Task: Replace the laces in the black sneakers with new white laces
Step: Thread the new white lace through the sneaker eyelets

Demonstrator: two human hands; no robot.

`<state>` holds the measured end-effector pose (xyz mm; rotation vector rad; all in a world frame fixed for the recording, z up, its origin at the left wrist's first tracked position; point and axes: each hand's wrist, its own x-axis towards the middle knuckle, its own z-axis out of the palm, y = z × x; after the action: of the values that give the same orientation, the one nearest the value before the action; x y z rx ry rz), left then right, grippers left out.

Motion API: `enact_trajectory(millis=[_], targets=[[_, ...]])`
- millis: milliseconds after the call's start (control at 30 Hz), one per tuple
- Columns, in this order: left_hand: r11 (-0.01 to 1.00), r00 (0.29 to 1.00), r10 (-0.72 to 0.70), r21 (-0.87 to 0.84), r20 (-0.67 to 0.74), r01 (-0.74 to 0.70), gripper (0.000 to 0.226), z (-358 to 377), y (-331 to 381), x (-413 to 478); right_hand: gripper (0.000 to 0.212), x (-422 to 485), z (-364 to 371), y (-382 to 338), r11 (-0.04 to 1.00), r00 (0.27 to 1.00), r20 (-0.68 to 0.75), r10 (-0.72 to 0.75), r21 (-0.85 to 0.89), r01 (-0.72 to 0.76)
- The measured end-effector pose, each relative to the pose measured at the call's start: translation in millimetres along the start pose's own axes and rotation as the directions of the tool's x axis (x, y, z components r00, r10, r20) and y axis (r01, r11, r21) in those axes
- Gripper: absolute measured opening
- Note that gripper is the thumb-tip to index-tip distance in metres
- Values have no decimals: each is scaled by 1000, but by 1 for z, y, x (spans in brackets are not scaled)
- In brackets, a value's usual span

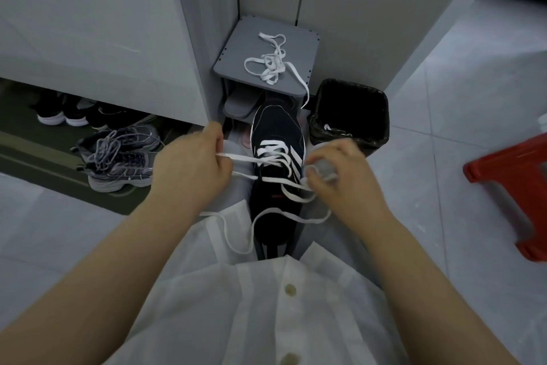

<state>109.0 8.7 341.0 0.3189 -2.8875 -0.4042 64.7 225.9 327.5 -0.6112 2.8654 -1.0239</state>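
Sneaker work, head view. We see one black sneaker [276, 139] with white side stripes lying lengthwise between our two hands, toe pointing away toward the small grey stand [236, 50], heel toward our white shirt [266, 305].

- White lace [273, 159]: threaded across the upper eyelets in several crossings. Two strands run out to the left and one to the right. Slack loops trail down over the heel end and onto the shirt.
- Left hand [192, 163]: just left of the shoe, fingers [220, 162] curled, pinching the two left strands taut.
- Right hand [340, 175]: just right of the shoe, motion-blurred. Its fingers [321, 170] are curled in, and the right strand runs into them, so we read a pinch on the lace. The exact hold is too smeared to make out.
- Spare lace [269, 62]: a second white lace lies loosely tangled on top of the stand, with one end hanging over the near edge toward the toe of the shoe.

Surroundings: grey slippers [239, 104] sit on the shelf under the stand top. A black bin [352, 116] stands just right of the stand. A red stool [515, 181] is on the tiled floor, well to the right. A pair of grey sneakers [118, 163] sits to the left, at the foot of a cabinet, and dark shoes [59, 113] are tucked further back beneath it.
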Motion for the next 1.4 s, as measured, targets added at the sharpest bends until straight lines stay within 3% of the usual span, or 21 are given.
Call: enact_trajectory(millis=[100,233,333,400,533,633,733,900,1000,1167,1233,1300,1400], targets=[[977,977,211,3,23,-211,12,9,-6,2,20,6,24,-11,983,986,115,-124,-118,137],[942,937,327,-118,124,-313,22,18,-3,-2,14,8,32,-14,970,978,130,-166,-157,186],[931,959,207,-338,191,-134,22,20,4,-9,8,9,12,-15,993,997,69,-44,113,36],[872,946,147,-490,289,14,33,20,11,-11,8,9,-8,-11,960,999,-13,47,276,-42],[779,912,135,-610,387,144,30,22,18,-9,20,4,-41,1,878,986,-33,166,461,-132],[816,956,28,-559,293,148,14,22,18,-5,17,-1,-54,12,837,966,-44,257,510,-200],[929,986,-24,-361,167,84,3,22,22,-5,14,-6,-57,14,794,961,-46,271,576,-196],[987,993,13,-159,119,6,11,20,29,-8,21,-8,-51,8,700,947,-47,316,686,-200],[988,989,150,-47,9,-150,21,27,29,-9,26,-6,-55,10,698,935,-105,339,694,-175],[950,965,200,-277,173,-147,23,35,30,-15,25,0,-60,15,500,846,-189,499,860,-103],[939,955,230,-299,187,-167,25,29,28,-22,20,5,-56,23,620,830,-203,520,758,-202],[939,934,293,-245,206,-241,29,26,27,-34,20,7,-44,33,780,869,-190,457,555,-289],[872,846,473,10,246,-490,46,39,23,-54,37,1,-26,36,959,959,-162,231,203,-196]])
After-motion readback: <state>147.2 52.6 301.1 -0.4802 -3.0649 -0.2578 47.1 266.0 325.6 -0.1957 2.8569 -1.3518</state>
